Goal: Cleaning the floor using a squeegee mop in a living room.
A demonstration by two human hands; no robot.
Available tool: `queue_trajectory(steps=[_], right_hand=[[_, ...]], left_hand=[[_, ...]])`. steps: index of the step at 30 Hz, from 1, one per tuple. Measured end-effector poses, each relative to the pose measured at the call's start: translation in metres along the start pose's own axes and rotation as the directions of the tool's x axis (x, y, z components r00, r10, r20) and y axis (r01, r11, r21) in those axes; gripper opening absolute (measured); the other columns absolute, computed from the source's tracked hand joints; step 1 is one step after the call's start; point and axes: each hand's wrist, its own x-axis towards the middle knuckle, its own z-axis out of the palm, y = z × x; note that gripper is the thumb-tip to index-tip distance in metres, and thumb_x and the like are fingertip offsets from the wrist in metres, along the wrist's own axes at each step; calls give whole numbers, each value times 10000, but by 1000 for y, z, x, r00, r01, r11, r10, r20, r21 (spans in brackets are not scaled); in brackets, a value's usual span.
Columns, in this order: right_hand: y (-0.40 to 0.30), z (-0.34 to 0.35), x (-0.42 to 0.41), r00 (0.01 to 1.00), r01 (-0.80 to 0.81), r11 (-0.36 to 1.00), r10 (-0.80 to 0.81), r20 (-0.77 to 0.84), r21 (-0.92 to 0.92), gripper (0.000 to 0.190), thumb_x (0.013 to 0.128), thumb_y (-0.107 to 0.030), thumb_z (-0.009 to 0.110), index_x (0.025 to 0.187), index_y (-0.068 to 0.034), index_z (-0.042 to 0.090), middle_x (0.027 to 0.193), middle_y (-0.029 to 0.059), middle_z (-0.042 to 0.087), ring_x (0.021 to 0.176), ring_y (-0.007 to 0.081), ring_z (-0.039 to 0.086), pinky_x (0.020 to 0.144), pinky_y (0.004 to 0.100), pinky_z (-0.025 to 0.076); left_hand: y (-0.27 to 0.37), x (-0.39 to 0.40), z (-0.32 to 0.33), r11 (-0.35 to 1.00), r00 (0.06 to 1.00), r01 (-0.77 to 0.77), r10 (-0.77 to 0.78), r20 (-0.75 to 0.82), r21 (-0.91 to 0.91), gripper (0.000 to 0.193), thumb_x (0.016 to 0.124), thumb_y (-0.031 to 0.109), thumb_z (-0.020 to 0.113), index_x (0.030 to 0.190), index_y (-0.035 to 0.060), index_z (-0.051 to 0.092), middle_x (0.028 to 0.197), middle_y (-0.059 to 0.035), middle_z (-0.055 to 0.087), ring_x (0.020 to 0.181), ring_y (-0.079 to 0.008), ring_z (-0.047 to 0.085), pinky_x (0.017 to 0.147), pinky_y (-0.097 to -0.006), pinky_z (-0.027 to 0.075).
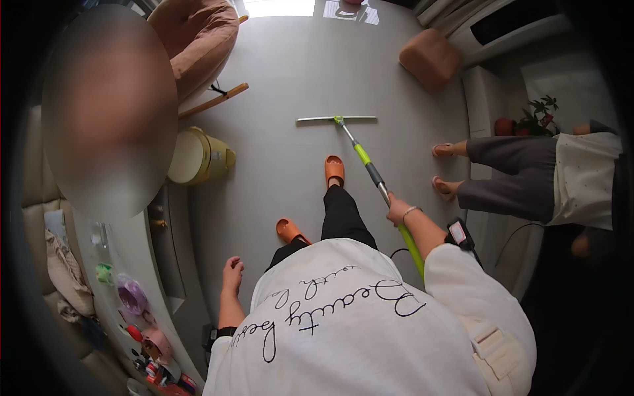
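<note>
My right hand (397,208) grips the green and grey telescopic handle (365,157) of a floor squeegee, whose end runs back under my right arm. The squeegee's long, thin blade (317,119) lies across the grey tiled floor ahead of my feet. Down at my left side hangs my left hand (233,272), fingers loosely curled and holding nothing that I can see. I wear orange slippers; the one in front (335,168) is just behind the blade, and the other (290,230) is further back.
Another person (510,173) stands at the right. A brown pouf (430,58) sits ahead right. On the left are a yellow bin (200,156), a cushioned chair (205,42) with wooden legs, and a white table (111,247) bearing several items. A blurred oval hides the upper left.
</note>
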Motion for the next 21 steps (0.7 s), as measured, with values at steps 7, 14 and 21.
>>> queue_trajectory(steps=[7, 14, 21], right_hand=[[50, 133, -84, 999, 42, 975, -36, 31, -220, 730, 736, -25, 448, 1356, -120, 75, 897, 237, 586, 730, 305, 620, 662, 381, 490], [71, 144, -162, 988, 14, 996, 0, 152, -91, 704, 716, -3, 434, 1339, -119, 127, 861, 232, 587, 595, 291, 611, 533, 386, 486], [79, 160, -79, 987, 115, 980, -131, -93, -165, 711, 727, -11, 422, 1352, -134, 107, 797, 198, 593, 573, 261, 602, 538, 380, 490]], left_hand=[[-119, -22, -71, 969, 968, 246, -244, -67, 20, 269, 771, 102, 538, 1036, 65, 509, 847, -34, 543, 676, -117, 522, 476, -226, 382], [-144, -60, -49, 976, 976, 218, -218, 0, 4, 271, 764, 98, 531, 1031, 56, 509, 829, -32, 544, 657, -104, 514, 481, -228, 386], [-159, -86, -29, 995, 992, 95, -97, 78, 28, 278, 774, 114, 532, 1046, 65, 503, 860, -24, 543, 703, -100, 511, 522, -218, 378]])
